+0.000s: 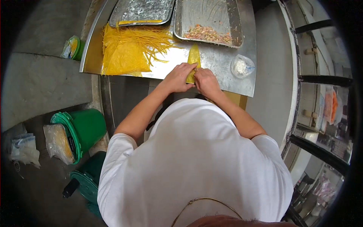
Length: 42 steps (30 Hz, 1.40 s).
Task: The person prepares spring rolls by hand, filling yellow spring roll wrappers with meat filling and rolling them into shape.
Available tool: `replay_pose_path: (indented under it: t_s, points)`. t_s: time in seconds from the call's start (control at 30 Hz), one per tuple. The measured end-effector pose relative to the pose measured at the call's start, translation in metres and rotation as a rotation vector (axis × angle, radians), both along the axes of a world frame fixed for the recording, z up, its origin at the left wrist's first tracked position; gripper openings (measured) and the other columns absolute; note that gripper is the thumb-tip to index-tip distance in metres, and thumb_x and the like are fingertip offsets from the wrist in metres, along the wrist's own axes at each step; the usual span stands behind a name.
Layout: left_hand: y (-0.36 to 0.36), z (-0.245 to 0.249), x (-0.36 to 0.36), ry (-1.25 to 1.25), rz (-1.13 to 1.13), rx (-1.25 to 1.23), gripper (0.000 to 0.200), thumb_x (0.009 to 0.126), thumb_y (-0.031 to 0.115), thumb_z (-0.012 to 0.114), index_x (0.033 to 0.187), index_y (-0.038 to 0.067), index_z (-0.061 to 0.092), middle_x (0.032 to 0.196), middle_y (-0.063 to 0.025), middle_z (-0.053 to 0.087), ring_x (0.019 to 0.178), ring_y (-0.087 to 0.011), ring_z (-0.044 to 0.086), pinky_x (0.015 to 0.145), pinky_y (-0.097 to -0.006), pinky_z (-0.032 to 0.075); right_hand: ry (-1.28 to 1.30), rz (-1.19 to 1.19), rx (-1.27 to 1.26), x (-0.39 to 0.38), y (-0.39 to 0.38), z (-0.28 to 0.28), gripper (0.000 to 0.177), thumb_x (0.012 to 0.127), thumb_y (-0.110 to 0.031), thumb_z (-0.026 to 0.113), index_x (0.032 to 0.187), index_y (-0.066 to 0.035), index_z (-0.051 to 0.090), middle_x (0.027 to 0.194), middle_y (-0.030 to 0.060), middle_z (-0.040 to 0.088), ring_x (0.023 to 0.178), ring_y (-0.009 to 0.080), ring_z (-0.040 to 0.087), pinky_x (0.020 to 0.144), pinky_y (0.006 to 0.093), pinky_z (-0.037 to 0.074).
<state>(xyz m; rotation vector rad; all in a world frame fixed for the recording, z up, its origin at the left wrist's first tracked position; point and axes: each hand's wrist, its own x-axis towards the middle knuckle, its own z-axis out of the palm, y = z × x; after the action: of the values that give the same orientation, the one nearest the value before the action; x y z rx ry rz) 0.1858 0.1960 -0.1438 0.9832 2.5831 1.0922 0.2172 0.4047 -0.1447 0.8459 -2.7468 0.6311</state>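
At the table's front edge, a long narrow piece of yellow wrapper sheet (pixel 194 56) lies pointing away from me. My left hand (pixel 179 78) is closed on its near left side, with thumb and fingers pressed together. From the right, my right hand (pixel 207 81) pinches the same wrapper, its fingers curled in. Both hands hide the lower part of the wrapper. To the left is a stack of yellow sheets (pixel 126 53) with shredded, fringed edges. Beyond the wrapper, a metal tray (pixel 237 22) holds chopped pinkish filling (pixel 210 34) along its near side.
Another metal tray (pixel 143 11), with a yellow strip along its near edge, sits at the back left. A clear bag of white powder (pixel 242 67) rests at the right on the steel table (pixel 247 84). Green bins (pixel 89 126) stand on the floor at left.
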Motion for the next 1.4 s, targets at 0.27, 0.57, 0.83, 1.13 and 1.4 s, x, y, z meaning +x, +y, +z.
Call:
replay_pose_path:
  t_s: [0.27, 0.57, 0.83, 1.13, 1.4]
  points:
    - [-0.019, -0.002, -0.009, 0.077, -0.203, -0.101, 0.097, 0.071, 0.021, 0.093, 0.155, 0.005, 0.046, 0.144, -0.0167, 0.06, 0.134, -0.0389, 0.055, 0.116, -0.0482, 0.043, -0.145, -0.055, -0.246, 0.015, 0.028, 0.036, 0.056, 0.076, -0.004, 0.075, 0.131, 0.0, 0.066, 0.122, 0.0228, 0.068, 0.116, 0.0391, 0.063, 0.106, 0.0469, 0.049]
    - [-0.004, -0.054, 0.026, 0.279, -0.119, 0.216, 0.055, 0.08, 0.0, 0.072, 0.134, 0.008, 0.064, 0.126, -0.0089, 0.072, 0.115, -0.033, 0.067, 0.103, -0.0447, 0.053, -0.176, 0.069, 0.013, 0.034, 0.038, -0.011, 0.055, 0.08, -0.006, 0.074, 0.133, -0.002, 0.062, 0.123, 0.016, 0.062, 0.122, 0.0362, 0.056, 0.108, 0.0483, 0.045]
    - [0.016, -0.039, 0.02, 0.171, 0.062, 0.223, 0.035, 0.084, 0.001, 0.072, 0.119, 0.006, 0.072, 0.118, -0.0113, 0.073, 0.109, -0.0326, 0.067, 0.096, -0.0418, 0.055, -0.234, -0.099, -0.045, 0.024, 0.025, -0.012, 0.043, 0.084, -0.007, 0.073, 0.126, -0.001, 0.068, 0.117, 0.0163, 0.065, 0.112, 0.0354, 0.061, 0.098, 0.0467, 0.049]
    - [0.017, -0.013, 0.008, -0.035, 0.176, 0.118, 0.032, 0.085, 0.011, 0.079, 0.115, 0.004, 0.071, 0.116, -0.0137, 0.068, 0.113, -0.0331, 0.065, 0.096, -0.0432, 0.055, 0.006, -0.079, -0.01, 0.016, 0.014, -0.024, 0.032, 0.089, -0.013, 0.074, 0.116, 0.002, 0.067, 0.11, 0.016, 0.065, 0.101, 0.035, 0.062, 0.089, 0.0468, 0.051]
    - [0.01, -0.03, -0.011, 0.279, -0.029, 0.039, 0.032, 0.085, 0.015, 0.083, 0.114, 0.005, 0.072, 0.117, -0.0125, 0.068, 0.11, -0.0326, 0.066, 0.097, -0.0424, 0.054, -0.088, -0.057, -0.091, 0.009, 0.016, -0.006, 0.026, 0.092, -0.015, 0.072, 0.111, 0.001, 0.067, 0.107, 0.0163, 0.064, 0.101, 0.0366, 0.061, 0.09, 0.0464, 0.05]
